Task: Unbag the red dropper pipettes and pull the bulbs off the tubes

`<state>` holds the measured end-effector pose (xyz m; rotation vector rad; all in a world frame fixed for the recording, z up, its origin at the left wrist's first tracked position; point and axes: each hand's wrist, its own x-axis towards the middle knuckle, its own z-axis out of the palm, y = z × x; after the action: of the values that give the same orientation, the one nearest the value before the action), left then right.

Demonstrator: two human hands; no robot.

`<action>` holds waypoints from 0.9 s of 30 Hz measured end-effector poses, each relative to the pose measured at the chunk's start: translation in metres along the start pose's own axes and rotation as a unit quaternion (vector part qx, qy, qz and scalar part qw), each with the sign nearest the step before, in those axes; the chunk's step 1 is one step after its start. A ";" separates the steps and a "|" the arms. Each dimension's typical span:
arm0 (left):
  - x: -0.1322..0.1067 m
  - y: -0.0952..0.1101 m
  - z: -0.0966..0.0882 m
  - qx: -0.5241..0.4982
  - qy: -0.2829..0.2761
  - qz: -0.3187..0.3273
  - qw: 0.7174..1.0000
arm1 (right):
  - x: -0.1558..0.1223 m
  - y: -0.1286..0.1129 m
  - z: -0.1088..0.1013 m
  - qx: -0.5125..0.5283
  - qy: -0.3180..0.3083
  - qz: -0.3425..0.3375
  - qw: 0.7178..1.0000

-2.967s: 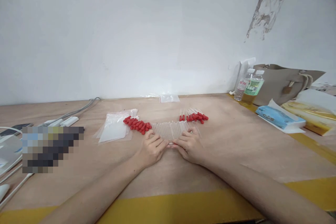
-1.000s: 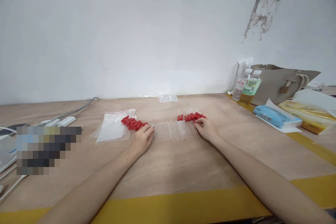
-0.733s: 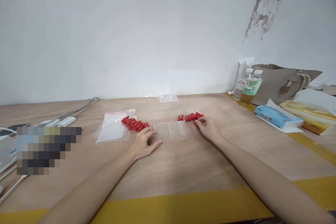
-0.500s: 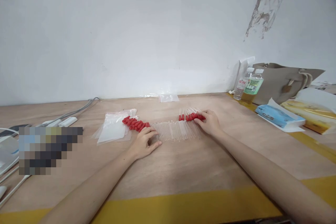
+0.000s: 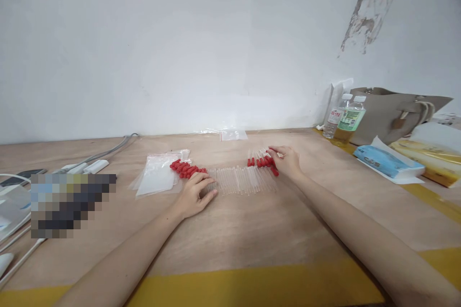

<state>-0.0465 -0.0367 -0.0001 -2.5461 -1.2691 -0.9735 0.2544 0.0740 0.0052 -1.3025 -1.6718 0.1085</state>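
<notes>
A row of thin clear tubes [image 5: 236,181] lies side by side on the wooden table. Several red caps [image 5: 185,169] slant away from its left end, and my left hand [image 5: 196,194] rests beside them over the leftmost tubes, thumb and fingers apart. At the far right end, red-capped tubes [image 5: 260,161] lie with their clear ends pointing toward the wall. My right hand [image 5: 286,160] is over this group, its thumb and fingertips close together near the clear ends. Whatever sits between those fingertips is too small to name. One red cap [image 5: 274,171] lies tilted just below that hand.
Clear zip bags [image 5: 156,177] lie left of the caps, and another flat bag [image 5: 234,135] is by the wall. Cables and a blurred-out item [image 5: 70,204] occupy the left. On the right are two bottles [image 5: 348,120], a grey bag [image 5: 389,115] and tissue packs [image 5: 389,162].
My right fingertips have moved slightly away from me and left, from the red caps to the clear ends. One red cap now shows below the hand. My left hand has barely moved.
</notes>
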 end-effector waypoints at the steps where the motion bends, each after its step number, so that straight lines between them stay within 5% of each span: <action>1: 0.000 0.000 0.001 0.003 0.011 0.003 1.000 | 0.000 -0.003 -0.001 0.048 0.013 0.022 0.999; 4: 0.002 0.004 0.003 0.024 0.049 0.012 0.998 | -0.011 -0.020 -0.003 0.173 0.006 0.024 0.985; 10: 0.007 0.020 0.011 0.092 0.093 0.045 0.990 | -0.072 -0.055 -0.003 0.196 -0.110 -0.158 0.962; 16: 0.007 0.023 0.022 0.075 0.069 0.087 0.991 | -0.089 -0.062 -0.002 0.202 -0.166 -0.162 0.951; 22: 0.011 0.035 0.025 0.104 0.054 0.108 0.987 | -0.090 -0.068 0.002 0.012 -0.097 -0.291 0.952; 27: 0.014 0.040 0.029 0.112 0.055 0.141 0.982 | -0.092 -0.070 0.011 -0.029 -0.047 -0.336 0.940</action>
<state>0.0041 -0.0418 -0.0074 -2.3783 -0.9010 -0.8448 0.1936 -0.0226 -0.0168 -0.7114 -2.1267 -0.2923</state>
